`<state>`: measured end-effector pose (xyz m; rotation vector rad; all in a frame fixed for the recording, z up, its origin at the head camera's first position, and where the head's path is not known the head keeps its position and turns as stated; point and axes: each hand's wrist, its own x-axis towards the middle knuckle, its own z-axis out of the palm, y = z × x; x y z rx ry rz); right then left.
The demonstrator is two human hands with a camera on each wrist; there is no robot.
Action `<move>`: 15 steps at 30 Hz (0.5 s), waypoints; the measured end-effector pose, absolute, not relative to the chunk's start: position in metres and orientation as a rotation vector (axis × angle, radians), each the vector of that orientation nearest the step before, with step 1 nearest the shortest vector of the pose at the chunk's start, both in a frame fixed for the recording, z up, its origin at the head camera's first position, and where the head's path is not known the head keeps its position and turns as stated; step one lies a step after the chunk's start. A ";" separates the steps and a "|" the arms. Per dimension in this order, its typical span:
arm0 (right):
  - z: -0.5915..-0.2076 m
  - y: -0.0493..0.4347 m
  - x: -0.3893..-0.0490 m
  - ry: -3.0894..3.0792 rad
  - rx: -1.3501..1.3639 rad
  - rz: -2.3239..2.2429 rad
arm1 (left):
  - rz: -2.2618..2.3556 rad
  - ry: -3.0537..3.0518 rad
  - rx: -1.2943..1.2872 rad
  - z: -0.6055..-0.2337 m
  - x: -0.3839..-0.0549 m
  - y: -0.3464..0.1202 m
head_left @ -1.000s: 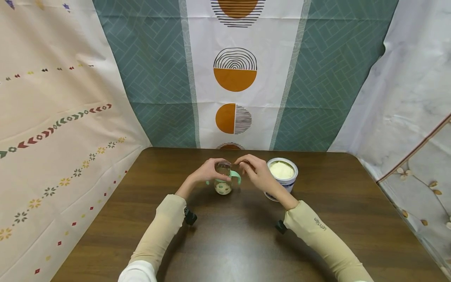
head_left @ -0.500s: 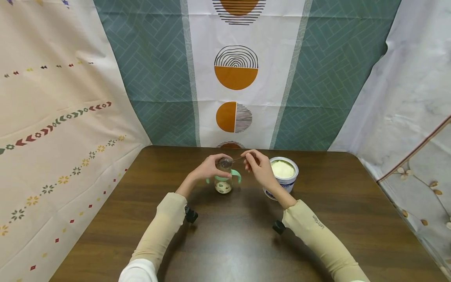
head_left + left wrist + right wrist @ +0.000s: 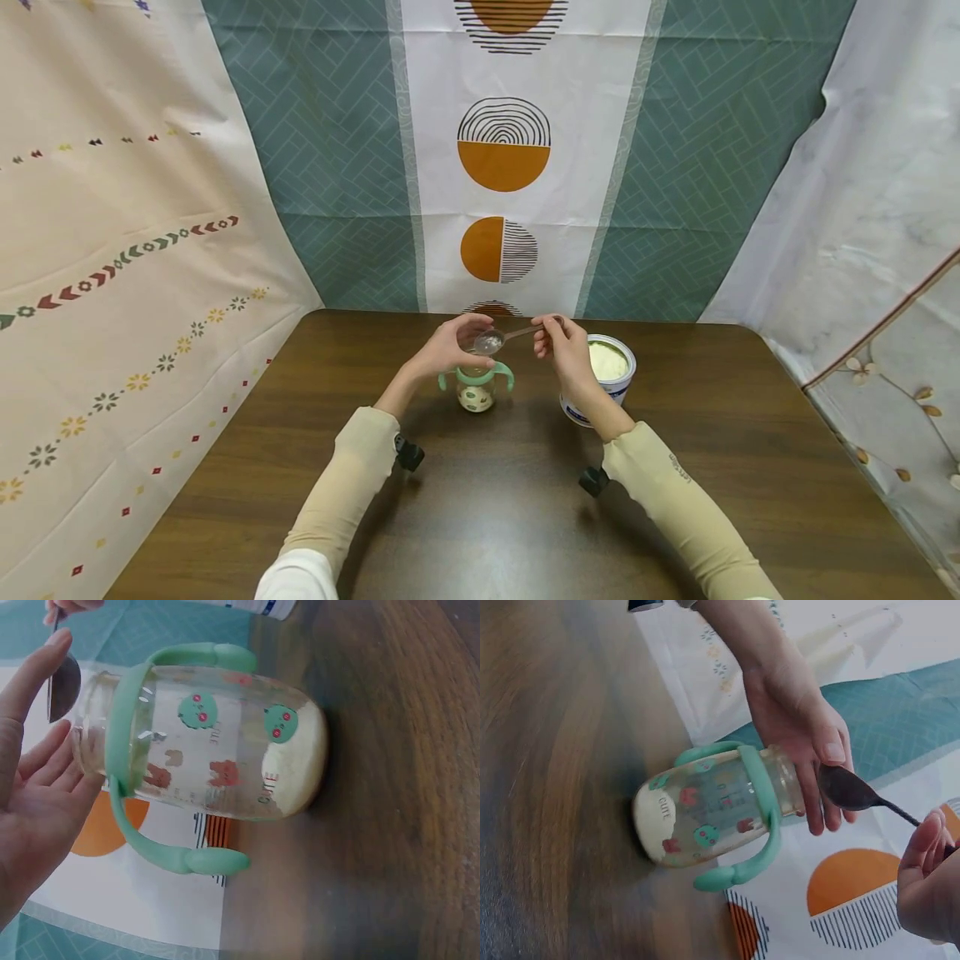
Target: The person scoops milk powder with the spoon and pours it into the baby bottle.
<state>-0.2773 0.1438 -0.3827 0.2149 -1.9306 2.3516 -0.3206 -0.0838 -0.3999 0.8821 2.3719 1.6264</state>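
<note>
A clear baby bottle [image 3: 476, 392] with mint-green handles and small cartoon prints stands upright on the table. Pale powder [image 3: 304, 761] covers its bottom. My left hand [image 3: 442, 350] is beside and around the bottle's open neck, thumb and fingers spread apart; whether they touch the neck is hard to tell. Above the mouth is the bowl of a metal spoon [image 3: 489, 342], close to my left thumb in both wrist views. My right hand [image 3: 567, 357] pinches the spoon's handle. No powder shows in the spoon.
An open tub [image 3: 617, 390] of pale powder stands behind my right hand, partly hidden by it. The brown wooden table [image 3: 480, 517] ends at hanging patterned cloths [image 3: 502, 167] at the back and on both sides.
My right hand has moved right, drawing the spoon up and rightward so its bowl shows more plainly. My left hand has risen slightly, uncovering more of the bottle's green collar.
</note>
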 end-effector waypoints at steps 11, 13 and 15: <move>-0.372 0.159 -0.279 -1.598 -0.023 2.734 | 1.709 2.282 0.908 -0.388 -0.315 -0.077; -0.370 0.161 -0.279 -1.568 -0.028 2.755 | 1.724 2.266 0.896 -0.394 -0.321 -0.075; -0.368 0.164 -0.280 -1.554 -0.040 2.761 | 1.730 2.259 0.900 -0.396 -0.323 -0.074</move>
